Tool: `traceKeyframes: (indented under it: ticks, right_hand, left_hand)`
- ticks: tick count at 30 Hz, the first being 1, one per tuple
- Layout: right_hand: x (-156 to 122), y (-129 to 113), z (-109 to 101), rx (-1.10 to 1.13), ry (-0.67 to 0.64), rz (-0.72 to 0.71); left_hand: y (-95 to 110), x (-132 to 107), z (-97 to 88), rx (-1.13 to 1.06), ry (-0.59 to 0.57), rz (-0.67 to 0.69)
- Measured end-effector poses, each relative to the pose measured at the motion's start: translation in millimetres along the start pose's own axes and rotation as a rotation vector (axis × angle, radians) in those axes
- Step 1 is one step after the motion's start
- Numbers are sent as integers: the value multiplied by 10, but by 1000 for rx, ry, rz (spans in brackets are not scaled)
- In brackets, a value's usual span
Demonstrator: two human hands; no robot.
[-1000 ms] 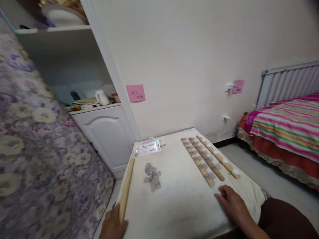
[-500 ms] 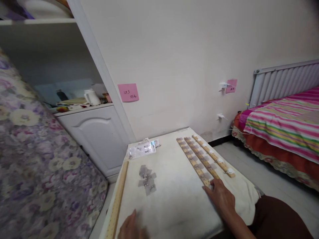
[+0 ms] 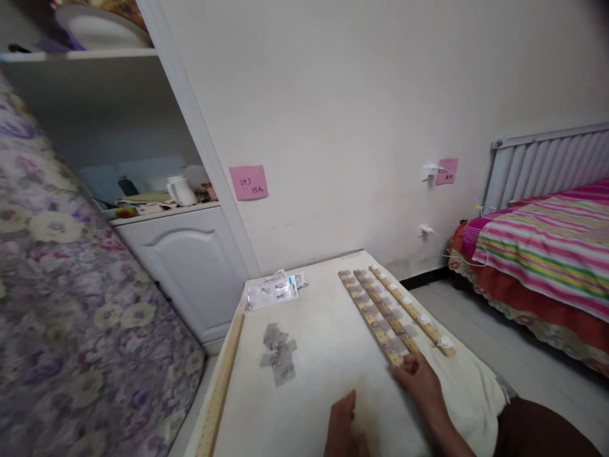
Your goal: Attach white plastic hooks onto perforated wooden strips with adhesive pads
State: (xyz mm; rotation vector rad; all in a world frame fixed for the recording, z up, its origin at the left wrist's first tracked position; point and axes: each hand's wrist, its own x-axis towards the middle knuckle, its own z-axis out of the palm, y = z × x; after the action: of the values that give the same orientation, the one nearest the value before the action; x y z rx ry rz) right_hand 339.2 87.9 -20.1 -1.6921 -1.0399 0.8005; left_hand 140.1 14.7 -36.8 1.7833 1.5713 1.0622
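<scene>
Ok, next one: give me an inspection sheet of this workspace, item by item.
Surface: table under a pale cloth, far edge by the wall.
Job's things: three wooden strips side by side on the right, pieces attached along them; fourth strip along the left edge; small pile of grey see-through pieces left of centre.
Clutter: packets overlapping in the far left corner.
Grip: right hand at the strips' near ends, hold unclear; left hand over the near part, cut off by the frame, nothing seen in it.
Cables: two white plugs on the wall, thin leads running from them; none seen on the table.
Surroundings: cabinet, flowered curtain, radiator, bed.
</scene>
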Motion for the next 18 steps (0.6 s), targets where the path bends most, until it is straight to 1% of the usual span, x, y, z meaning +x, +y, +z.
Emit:
traceKeyframes:
  ticks: [1,3,5,7,9,11,13,15,18]
  right_hand:
    - [14,9,16,124,-26,47]
    - [34,19,39,373,-121,162]
    - [52,15,47,582,-251,277]
    - [73,-7,43,716,-365,371]
    - [94,-41,43,773,-450,425]
    - [103,-78,56,780,-528,434]
    - [84,-111,79,762,-589,408]
    - [29,-130,99,752,-615,362]
    - [-124,-135,118,751,-607,305]
  left_hand:
    - [62,58,42,-16,-40,-49]
    - [194,179,112,-58,-83,-129]
    - [332,294,169,-93,-88,-149]
    - [468,399,218,-104,-85,-153]
    - [596,500,263,-107,-79,-185]
    - [705,598,306,-121,-59,-238]
    - [783,689,340,-125,-29,-282]
    - [825,756,354,-113,-1,-302]
    - [826,775,329,-112,32,-320]
